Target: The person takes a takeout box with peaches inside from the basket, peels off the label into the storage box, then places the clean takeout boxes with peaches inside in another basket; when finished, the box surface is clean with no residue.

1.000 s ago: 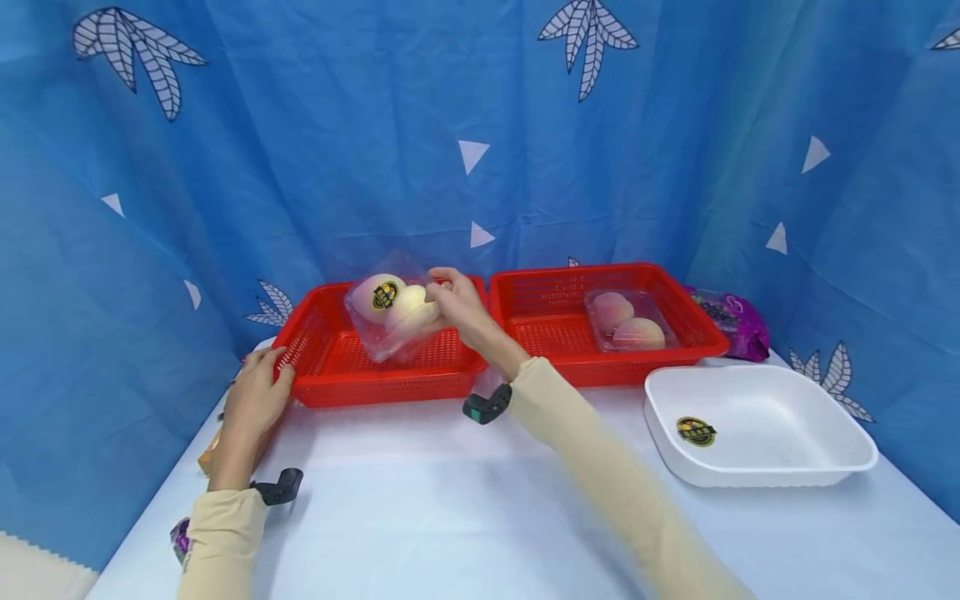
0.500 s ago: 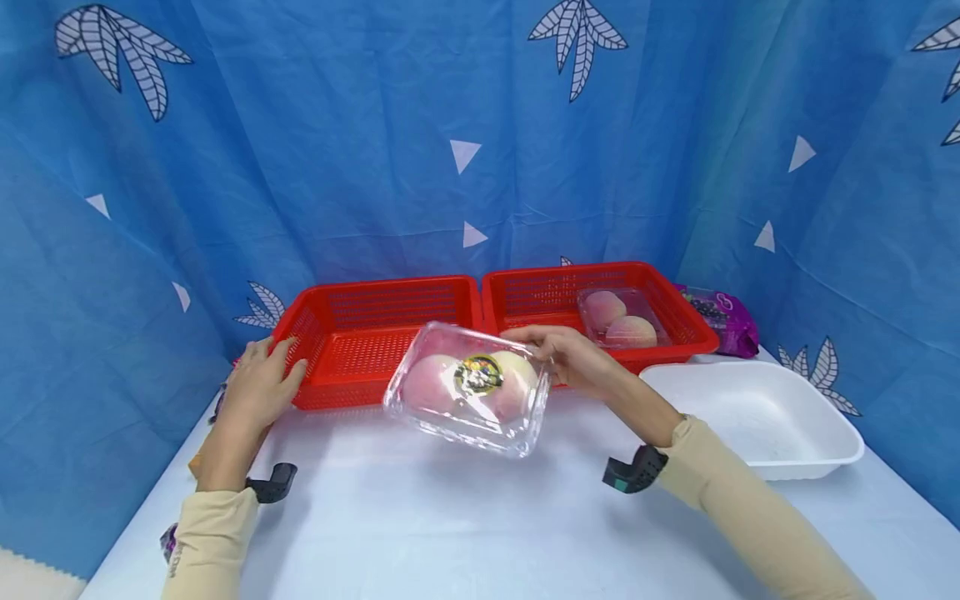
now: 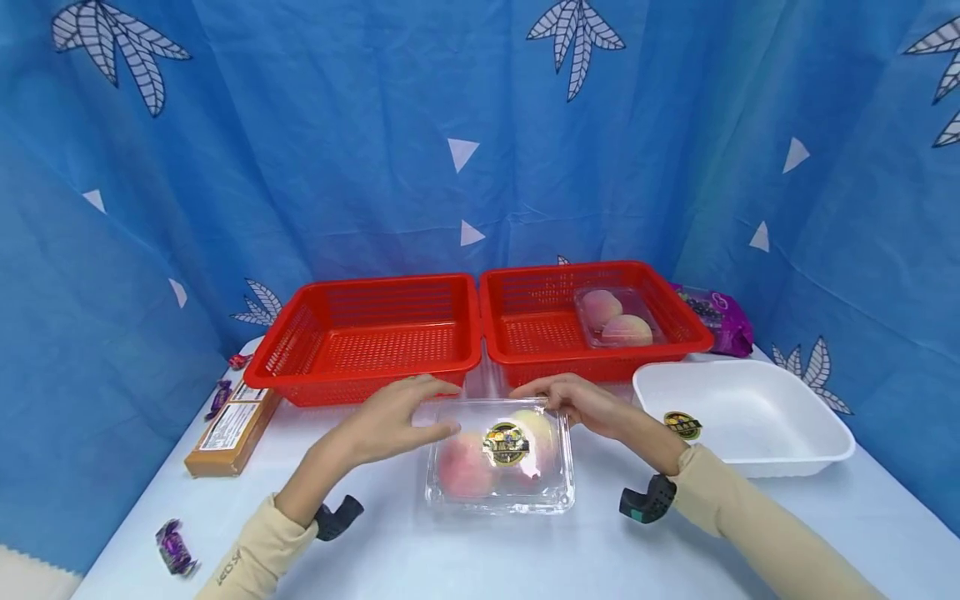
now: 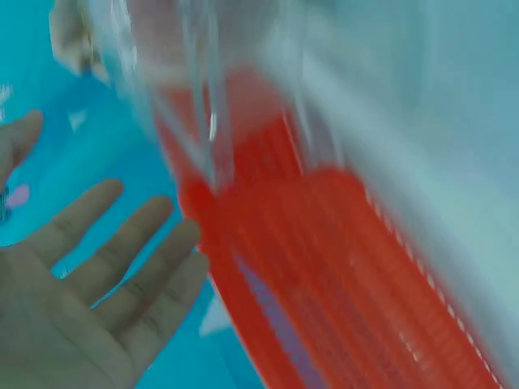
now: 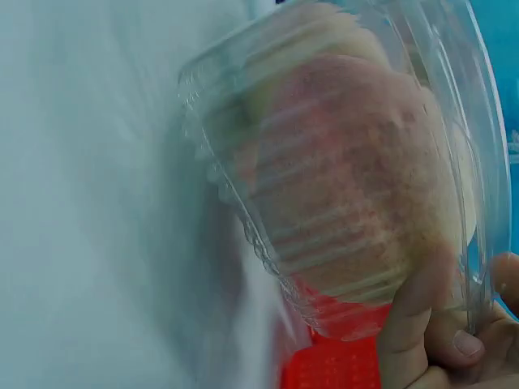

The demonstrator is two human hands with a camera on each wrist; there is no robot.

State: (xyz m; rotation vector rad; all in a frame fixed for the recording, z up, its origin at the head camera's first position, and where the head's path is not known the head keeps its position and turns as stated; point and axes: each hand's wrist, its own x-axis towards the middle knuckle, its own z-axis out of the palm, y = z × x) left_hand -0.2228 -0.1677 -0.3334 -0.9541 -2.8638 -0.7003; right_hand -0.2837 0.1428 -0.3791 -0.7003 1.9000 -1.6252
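Change since half a second ago: the clear clamshell box (image 3: 500,454) no longer hangs tilted in the air in front of the baskets; it now sits flat on the white table (image 3: 465,558), just in front of the gap between the two baskets. My left hand (image 3: 390,421) has left the left basket's corner and now reaches the box's left rear edge, fingers straight and spread, holding nothing. My right hand (image 3: 581,402) pinches the box's right rear corner, thumb and fingers curled on the rim.

Containers:
- Clamshell box: two peaches under a round sticker.
- Left red basket (image 3: 360,375): nothing visible inside.
- Right red basket (image 3: 540,362): a second clear box (image 3: 615,318), two peaches.
- White foam tray (image 3: 750,450): one round sticker on its near-left wall.

Count: two red baskets, two clamshells, four peaches, one tray. Loose items: one brown carton (image 3: 232,427), one purple bag (image 3: 712,317), three small wrapped candies (image 3: 174,546) on the left side.
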